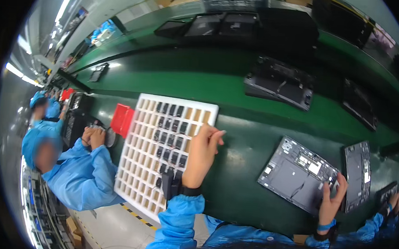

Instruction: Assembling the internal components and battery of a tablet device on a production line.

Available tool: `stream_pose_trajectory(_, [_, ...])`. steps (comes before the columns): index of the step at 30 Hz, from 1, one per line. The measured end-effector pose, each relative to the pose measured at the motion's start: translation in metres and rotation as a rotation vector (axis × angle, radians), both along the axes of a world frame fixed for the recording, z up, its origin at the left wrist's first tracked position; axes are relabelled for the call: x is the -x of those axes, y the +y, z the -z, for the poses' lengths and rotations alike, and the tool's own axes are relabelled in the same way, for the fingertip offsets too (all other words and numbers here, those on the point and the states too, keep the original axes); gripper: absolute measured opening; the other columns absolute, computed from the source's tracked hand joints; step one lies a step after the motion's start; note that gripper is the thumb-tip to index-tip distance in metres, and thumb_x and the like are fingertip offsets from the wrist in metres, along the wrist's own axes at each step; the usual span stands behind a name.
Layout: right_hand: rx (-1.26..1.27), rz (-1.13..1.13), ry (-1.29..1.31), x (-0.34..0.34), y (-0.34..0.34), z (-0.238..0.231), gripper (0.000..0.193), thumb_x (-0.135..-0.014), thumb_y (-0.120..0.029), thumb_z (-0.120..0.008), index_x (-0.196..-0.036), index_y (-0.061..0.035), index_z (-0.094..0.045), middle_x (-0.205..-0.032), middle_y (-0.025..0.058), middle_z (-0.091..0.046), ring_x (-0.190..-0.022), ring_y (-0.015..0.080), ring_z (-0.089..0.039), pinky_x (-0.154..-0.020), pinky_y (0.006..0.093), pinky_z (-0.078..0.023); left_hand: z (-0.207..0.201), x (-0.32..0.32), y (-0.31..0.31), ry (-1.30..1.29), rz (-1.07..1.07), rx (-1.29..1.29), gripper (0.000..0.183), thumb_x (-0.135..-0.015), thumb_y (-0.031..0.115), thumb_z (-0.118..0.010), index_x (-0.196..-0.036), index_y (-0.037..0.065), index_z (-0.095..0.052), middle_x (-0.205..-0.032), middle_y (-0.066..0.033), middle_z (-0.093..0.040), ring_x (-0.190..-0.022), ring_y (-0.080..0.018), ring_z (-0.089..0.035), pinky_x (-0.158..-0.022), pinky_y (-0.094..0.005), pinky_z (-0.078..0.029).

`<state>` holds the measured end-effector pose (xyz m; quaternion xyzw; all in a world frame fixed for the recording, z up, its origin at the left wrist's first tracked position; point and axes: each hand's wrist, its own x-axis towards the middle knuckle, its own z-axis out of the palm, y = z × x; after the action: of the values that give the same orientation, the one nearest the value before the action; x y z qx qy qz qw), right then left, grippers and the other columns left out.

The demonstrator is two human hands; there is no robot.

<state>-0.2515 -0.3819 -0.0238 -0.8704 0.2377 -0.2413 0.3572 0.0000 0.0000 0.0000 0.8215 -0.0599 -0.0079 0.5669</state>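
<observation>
My left hand [200, 154] is raised at the right edge of a white grid tray [210, 108], fingers curled in and tips drawn together. Whatever may be in the pinch is too small to make out. Several small black parts with thin wires [175, 126] lie in the tray's compartments; others show a tan bottom. My right hand [333, 201] is closed around the lower right edge of an open dark grey laptop casing [284, 170], thumb over its face and fingers beyond the edge. A loose black cable [297, 191] lies in the casing.
Another casing [357, 177] lies just right of my right hand. Stacked black casings [280, 83] and another one [359, 103] are on the green bench behind. A red bin [122, 120] adjoins the tray. A co-worker [80, 176] sits at the left; another person's hands [396, 200] show far right.
</observation>
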Motion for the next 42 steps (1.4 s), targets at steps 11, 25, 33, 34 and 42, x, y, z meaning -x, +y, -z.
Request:
stream_pose_trajectory(11, [0.043,0.057,0.099,-0.021,0.004,0.007,0.081,-0.093,-0.022,-0.085,-0.161,-0.0017,-0.047,-0.156,0.0239,-0.045,-0.145,0.0423,-0.048,-0.122,0.0466,-0.038,0.066,0.037,-0.048,-0.285,-0.134,-0.346,0.086,-0.081,0.011,-0.097,-0.152,0.003,-0.049,-0.149,-0.0231,-0.040,-0.129,-0.0372,-0.051,-0.108,-0.0459,-0.047])
stream_pose_trajectory(25, [-0.004,-0.061,0.089,-0.039,-0.018,0.002,0.074,-0.087,-0.011,-0.087,-0.154,-0.0028,-0.057,-0.155,0.0203,-0.050,-0.144,0.0382,-0.051,-0.122,0.0442,-0.039,0.050,-0.018,-0.081,-0.433,-0.226,-0.425,0.061,-0.093,0.014,-0.086,-0.139,-0.007,-0.052,-0.137,-0.0278,-0.053,-0.125,-0.0466,-0.053,-0.111,-0.0515,-0.044])
stream_pose_trajectory(33, [0.021,-0.051,0.099,-0.033,-0.025,0.007,0.075,-0.086,-0.011,-0.087,-0.154,-0.0041,-0.057,-0.154,0.0203,-0.051,-0.144,0.0379,-0.051,-0.122,0.0446,-0.039,0.053,0.004,-0.070,-0.223,-0.211,-0.194,0.021,-0.106,0.011,-0.074,-0.118,-0.005,-0.072,-0.105,-0.0199,-0.079,-0.091,-0.0310,-0.076,-0.079,-0.0378,-0.059])
stream_pose_trajectory(34, [0.010,-0.064,0.106,-0.035,-0.023,0.001,0.074,-0.086,-0.011,-0.087,-0.154,-0.0044,-0.057,-0.154,0.0205,-0.051,-0.144,0.0380,-0.051,-0.122,0.0444,-0.039,0.047,0.011,-0.064,-0.226,-0.218,-0.254,0.017,-0.106,0.009,-0.072,-0.115,-0.005,-0.071,-0.104,-0.0215,-0.079,-0.092,-0.0345,-0.077,-0.080,-0.0402,-0.060])
stream_pose_trajectory(42, [-0.025,-0.091,0.151,-0.040,-0.027,-0.005,0.071,-0.088,-0.012,-0.087,-0.152,-0.0045,-0.060,-0.153,0.0209,-0.051,-0.145,0.0383,-0.051,-0.122,0.0435,-0.039,0.061,0.013,-0.043,-0.321,-0.126,-0.472,0.017,-0.108,0.004,-0.065,-0.120,-0.005,-0.071,-0.138,-0.0208,-0.062,-0.122,-0.0350,-0.065,-0.101,-0.0412,-0.055])
